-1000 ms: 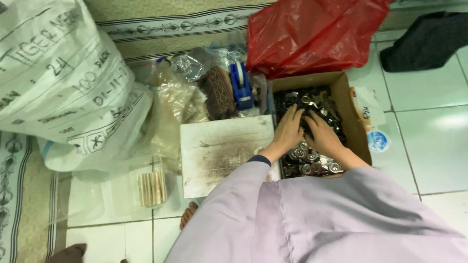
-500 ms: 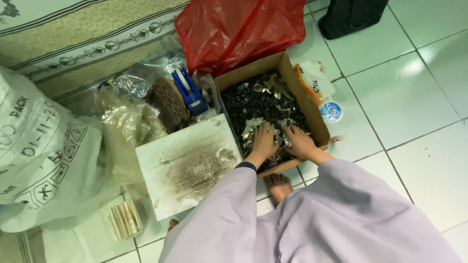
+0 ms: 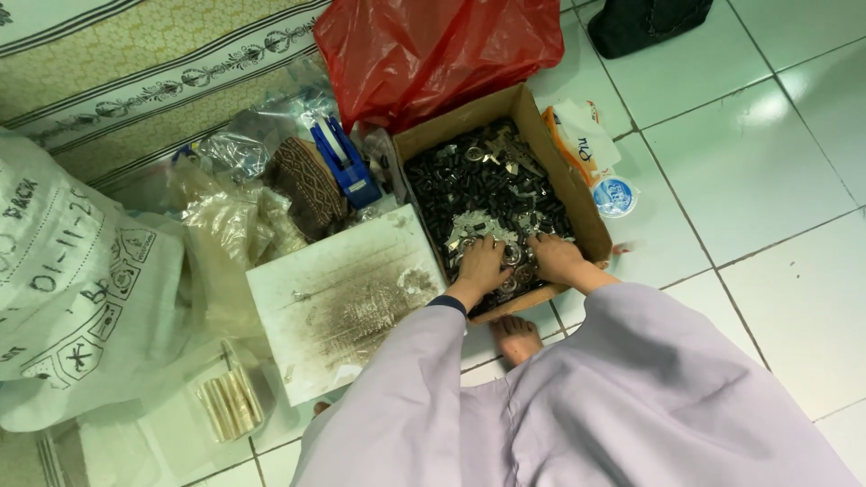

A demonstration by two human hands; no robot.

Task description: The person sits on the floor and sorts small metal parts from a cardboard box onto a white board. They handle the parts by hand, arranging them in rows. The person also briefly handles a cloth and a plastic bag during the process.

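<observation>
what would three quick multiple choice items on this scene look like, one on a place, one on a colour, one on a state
1. Where are both hands?
A. inside the cardboard box
B. on the white board
C. on the red bag

2. What colour is the plastic bag behind the box?
A. green
B. red
C. black

3. How is the cardboard box?
A. taped shut
B. tipped on its side
C. open at the top, with small parts inside

Answers:
1 A: the left hand and right hand rest among the small metal parts at the near end of the cardboard box.
2 B: the plastic bag bunched at the box's far end is bright red.
3 C: the box sits flat on the tiled floor with its top open, dark and silvery parts showing; the white board lies beside it.
</observation>
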